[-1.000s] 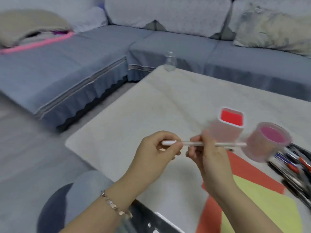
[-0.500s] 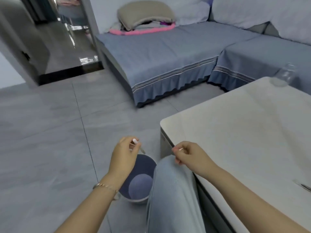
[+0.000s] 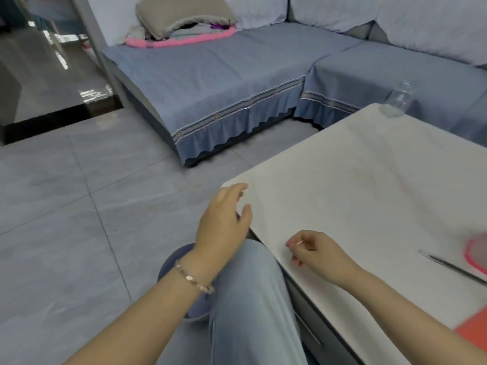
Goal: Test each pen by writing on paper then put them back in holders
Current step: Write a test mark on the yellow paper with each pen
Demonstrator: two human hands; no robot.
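Pen (image 3: 453, 267), slim, dark and clear-tipped, lies flat on the pale matte surface (image 3: 342, 180) at the right, near a round pink holder (image 3: 469, 256). The left hand (image 3: 224, 219) is loosely spread, holding nothing. The right hand (image 3: 316, 251) curls, pinching a thin white sliver (image 3: 299, 242).

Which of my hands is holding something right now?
Your right hand, pinching a thin white piece above the table; the left hand is open and empty, fingers spread.
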